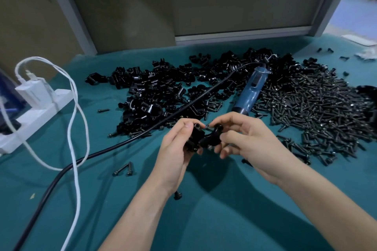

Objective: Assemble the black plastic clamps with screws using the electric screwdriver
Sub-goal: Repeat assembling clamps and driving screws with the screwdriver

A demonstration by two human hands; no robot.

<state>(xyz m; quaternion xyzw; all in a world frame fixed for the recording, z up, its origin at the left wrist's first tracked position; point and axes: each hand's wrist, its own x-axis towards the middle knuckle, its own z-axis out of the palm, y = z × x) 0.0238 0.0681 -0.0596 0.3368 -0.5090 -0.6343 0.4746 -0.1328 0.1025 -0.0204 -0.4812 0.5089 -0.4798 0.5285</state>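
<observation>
Fitting clamp halves (201, 138) together above mid desk (224, 220): our left hand (175, 149) grips one, right hand (246, 140) pinches the other; next, we judge, one of the screws (316, 112), then the screwdriver (251, 91).

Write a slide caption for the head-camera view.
Left hand and right hand hold black clamp pieces; blue electric screwdriver lies between clamp pile and screw pile on teal table.

Open teal cloth (224, 220) up front; clamp pile (163, 87), screwdriver (251, 91), screw heap (306, 108) behind; black cord (102, 151) across the left.
</observation>
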